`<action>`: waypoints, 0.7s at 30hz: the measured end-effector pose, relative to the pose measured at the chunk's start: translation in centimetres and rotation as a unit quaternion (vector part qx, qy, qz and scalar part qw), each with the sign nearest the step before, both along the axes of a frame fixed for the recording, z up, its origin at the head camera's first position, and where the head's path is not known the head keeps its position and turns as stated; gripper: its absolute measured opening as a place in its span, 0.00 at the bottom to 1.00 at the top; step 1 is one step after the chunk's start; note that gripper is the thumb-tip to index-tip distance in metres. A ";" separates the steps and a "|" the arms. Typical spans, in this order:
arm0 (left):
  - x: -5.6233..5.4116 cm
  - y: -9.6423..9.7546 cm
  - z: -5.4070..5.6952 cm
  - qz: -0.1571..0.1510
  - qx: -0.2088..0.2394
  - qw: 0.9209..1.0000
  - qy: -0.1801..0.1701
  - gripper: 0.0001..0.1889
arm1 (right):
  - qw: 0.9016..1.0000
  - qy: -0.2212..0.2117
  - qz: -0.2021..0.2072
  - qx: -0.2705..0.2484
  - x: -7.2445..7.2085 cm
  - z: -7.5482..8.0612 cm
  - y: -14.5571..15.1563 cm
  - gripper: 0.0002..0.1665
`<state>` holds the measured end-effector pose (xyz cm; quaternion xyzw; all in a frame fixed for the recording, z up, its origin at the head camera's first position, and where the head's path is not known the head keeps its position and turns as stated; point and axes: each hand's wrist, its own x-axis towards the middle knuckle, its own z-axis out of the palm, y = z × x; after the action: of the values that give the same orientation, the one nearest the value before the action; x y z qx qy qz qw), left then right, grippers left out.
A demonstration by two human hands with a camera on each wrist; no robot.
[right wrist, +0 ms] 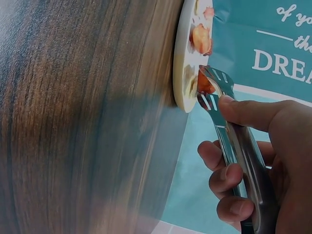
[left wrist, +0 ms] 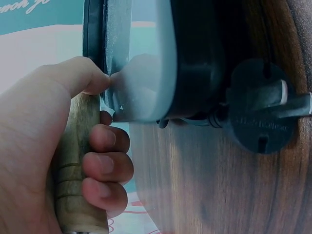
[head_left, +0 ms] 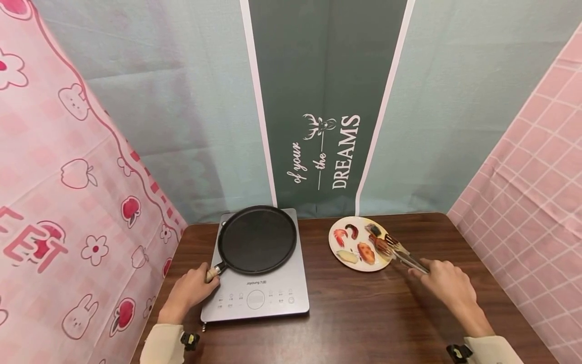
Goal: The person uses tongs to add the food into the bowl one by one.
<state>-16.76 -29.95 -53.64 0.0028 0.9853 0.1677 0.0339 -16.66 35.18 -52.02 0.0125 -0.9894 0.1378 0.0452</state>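
My left hand grips the wooden handle of a flat black pan, fingers wrapped around it and thumb along the top. The pan rests on a silver induction cooktop. In my right hand are metal tongs, held between thumb and curled fingers. Their slotted tips are around a reddish-brown piece of food at the right side of a white oval plate. Also on the plate are a shrimp-like piece, an orange-brown piece and a pale yellow slice.
The brown wooden table carries the cooktop at left and the plate at right. A green-grey curtain hangs behind the table. Pink patterned cloths flank it, one on the left and one on the right.
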 end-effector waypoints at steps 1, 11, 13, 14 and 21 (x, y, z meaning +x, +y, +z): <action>0.0 0.0 0.0 0.000 -0.001 1.000 0.001 0.15 | 1.000 0.001 0.000 0.000 0.0 0.0 0.0 0.35; 0.0 0.0 -0.1 -0.001 -0.002 1.000 0.005 0.15 | 1.000 0.010 0.003 -0.003 0.0 0.6 -0.6 0.35; 0.0 0.0 -0.1 -0.002 -0.002 1.000 0.004 0.15 | 1.000 0.011 0.006 -0.001 0.0 0.8 -0.7 0.35; 0.0 0.0 -0.1 -0.002 -0.001 1.000 0.004 0.15 | 1.000 0.013 0.007 -0.001 0.0 0.9 -0.8 0.34; 0.1 0.0 -0.1 -0.004 0.000 1.000 0.008 0.15 | 1.000 0.020 0.015 0.005 -0.2 1.6 -1.2 0.35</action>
<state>-16.71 -29.92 -53.72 0.0076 0.9856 0.1671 0.0266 -16.83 34.00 -50.37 0.0300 -0.9886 0.1333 0.0633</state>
